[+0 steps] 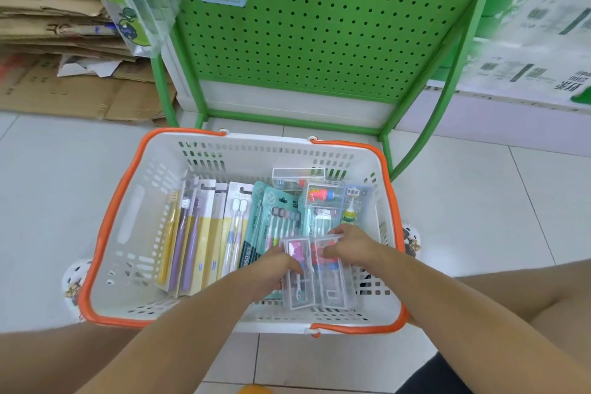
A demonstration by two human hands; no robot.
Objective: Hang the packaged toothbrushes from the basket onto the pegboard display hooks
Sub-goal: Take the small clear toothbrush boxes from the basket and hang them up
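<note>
Left hand (277, 269) and right hand (350, 245) reaching down into white basket (134, 221) on floor, fingers curling round two clear toothbrush boxes (319, 278), gripping them side by side above other packs, below green pegboard (319, 19).

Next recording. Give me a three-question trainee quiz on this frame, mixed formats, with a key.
1. True or false: both hands grip clear plastic toothbrush boxes inside the white plastic basket with orange rim.
2. The yellow-carded toothbrush packs lie toward which side of the basket? A left, B right.
3. Fill in: the pegboard panel is ___ in colour.

Key: 1 true; 2 A; 3 green. The left hand and right hand hold one box each.
</note>
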